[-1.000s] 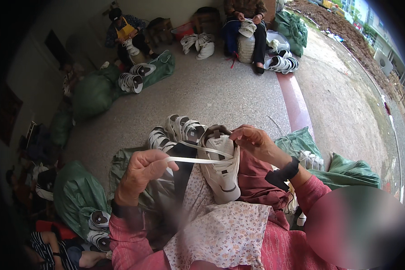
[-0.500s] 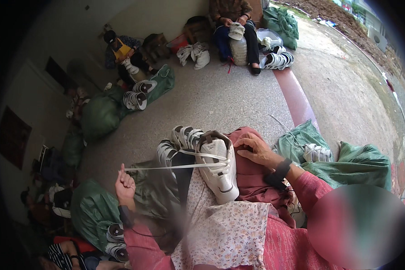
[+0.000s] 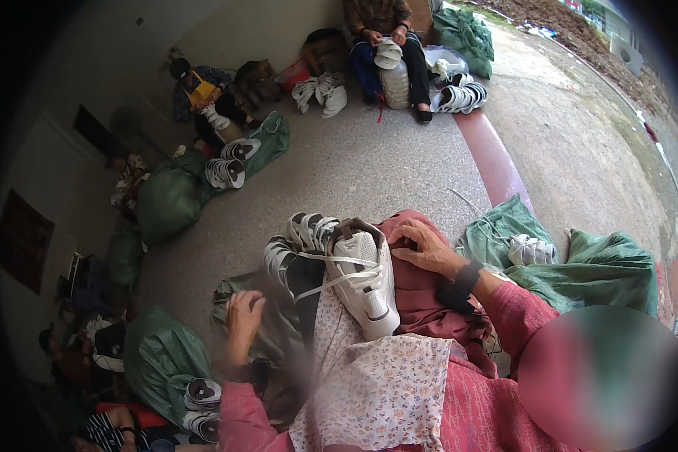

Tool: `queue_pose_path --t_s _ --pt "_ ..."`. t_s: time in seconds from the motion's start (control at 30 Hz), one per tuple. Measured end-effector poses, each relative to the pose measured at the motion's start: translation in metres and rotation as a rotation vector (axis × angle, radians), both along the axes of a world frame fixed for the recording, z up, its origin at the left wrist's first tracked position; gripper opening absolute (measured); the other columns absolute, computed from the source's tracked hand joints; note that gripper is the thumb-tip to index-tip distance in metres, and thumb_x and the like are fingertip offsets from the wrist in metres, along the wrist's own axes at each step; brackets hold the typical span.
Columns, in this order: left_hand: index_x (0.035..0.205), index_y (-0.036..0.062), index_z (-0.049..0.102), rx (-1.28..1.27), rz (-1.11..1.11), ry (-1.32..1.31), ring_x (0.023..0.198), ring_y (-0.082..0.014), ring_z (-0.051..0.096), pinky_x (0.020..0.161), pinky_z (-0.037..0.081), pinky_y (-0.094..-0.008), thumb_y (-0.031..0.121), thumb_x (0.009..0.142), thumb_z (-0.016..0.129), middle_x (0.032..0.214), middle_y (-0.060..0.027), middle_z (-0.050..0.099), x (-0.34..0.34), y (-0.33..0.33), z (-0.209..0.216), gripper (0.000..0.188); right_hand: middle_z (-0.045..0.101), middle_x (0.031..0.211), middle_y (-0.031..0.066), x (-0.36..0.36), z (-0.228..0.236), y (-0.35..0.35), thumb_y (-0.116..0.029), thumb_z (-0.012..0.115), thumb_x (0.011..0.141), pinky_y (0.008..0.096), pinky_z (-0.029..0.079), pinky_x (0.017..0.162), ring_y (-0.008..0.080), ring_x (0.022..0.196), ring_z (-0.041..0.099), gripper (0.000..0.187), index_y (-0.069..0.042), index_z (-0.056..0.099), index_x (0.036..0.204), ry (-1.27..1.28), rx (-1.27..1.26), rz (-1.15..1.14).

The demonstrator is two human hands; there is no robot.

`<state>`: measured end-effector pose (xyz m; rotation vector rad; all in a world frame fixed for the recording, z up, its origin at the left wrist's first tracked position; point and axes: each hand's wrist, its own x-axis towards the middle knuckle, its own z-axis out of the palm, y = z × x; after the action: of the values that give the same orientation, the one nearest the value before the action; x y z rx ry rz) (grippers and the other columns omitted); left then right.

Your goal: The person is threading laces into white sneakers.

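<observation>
A white-and-grey sneaker (image 3: 371,290) with a dark collar lies across my lap on a flowered apron (image 3: 384,377), its white laces partly threaded. One loose lace (image 3: 316,288) trails from its eyelets toward the left. Beside the shoe's right edge is my right hand (image 3: 427,250), over my red trouser leg. Its fingers are bent, with a gap between thumb and forefinger, and nothing shows in them. My left hand (image 3: 243,320) is raised to the left of the shoe, apart from the lace. Its fingers curve loosely with the thumb apart, and no lace is visible in it.
More sneakers (image 3: 309,232) stand just beyond my left knee. Green sacks (image 3: 599,271) lie to my right, with white shoe parts (image 3: 531,252) on them. Another green sack (image 3: 162,358) is at my left. Across the floor (image 3: 369,162), people sit handling shoes.
The lace that was stretched taut to my left hand now hangs slack from the shoe. My left hand has let go and moved right. My right hand has barely moved.
</observation>
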<state>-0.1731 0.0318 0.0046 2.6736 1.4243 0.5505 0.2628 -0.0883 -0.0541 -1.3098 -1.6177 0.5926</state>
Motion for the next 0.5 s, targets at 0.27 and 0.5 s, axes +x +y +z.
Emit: queue_pose_path --t_s 0.27,0.5 --pt "0.095 0.0069 0.070 0.068 -0.516 -0.266 0.092 -0.0279 0.062 0.083 0.048 -0.0395 0.013 0.087 0.068 0.091 -0.0083 0.067 0.158 -0.049 0.038 0.010 0.055 0.097 0.0049 -0.014 0.009 0.001 -0.016 0.072 0.085 0.0309 0.047 0.079 0.0178 0.089 0.055 0.020 -0.009 0.065 0.102 -0.020 0.014 -0.020" --pt "0.087 0.0083 0.068 0.037 -0.457 -0.049 0.085 -0.0266 0.058 0.079 0.043 -0.0395 0.016 0.083 0.073 0.085 -0.0056 0.065 0.182 -0.052 0.034 0.010 0.055 0.099 0.0052 -0.007 0.002 -0.001 -0.015 0.073 0.085 0.0317 0.046 0.083 0.0196 0.095 0.055 0.020 -0.010 0.064 0.102 -0.038 0.039 -0.033"
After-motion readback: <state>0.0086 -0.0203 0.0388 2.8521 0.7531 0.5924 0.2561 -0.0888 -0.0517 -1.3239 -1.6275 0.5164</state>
